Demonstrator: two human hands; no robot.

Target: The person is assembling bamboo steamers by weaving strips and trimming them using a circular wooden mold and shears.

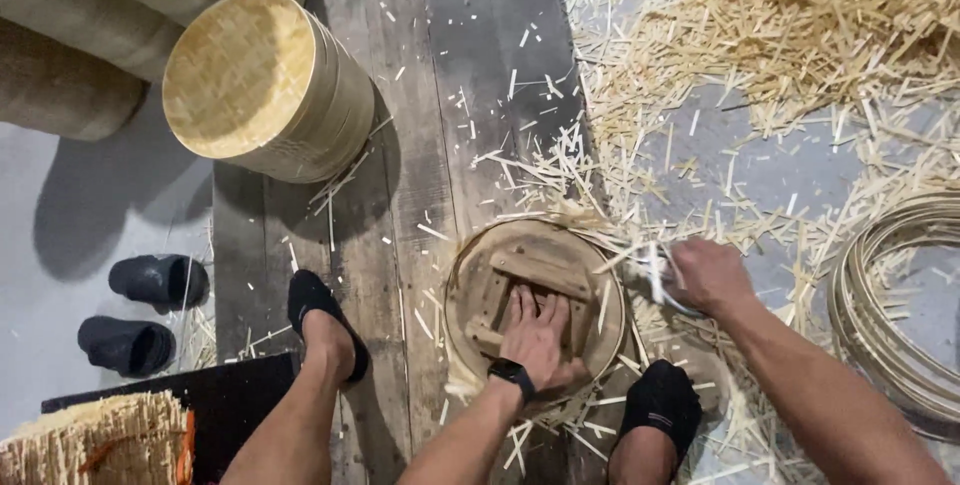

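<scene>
Round pale bamboo steamer frame (535,300): likely light, stiff, brittle-slatted. Pinned inside by flat, released left hand (538,335); right hand (708,275) at its right rim, clenched on blurred tool (655,273).

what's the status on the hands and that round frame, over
Left hand flat on the slats inside the round bamboo frame. Right hand at its rim, gripping a blurred tool. Loose bamboo strips all around.

Motion blurs the tool (655,275) in the right hand (708,275).

Single head view, steeply downward, close over floor (470,65).
</scene>
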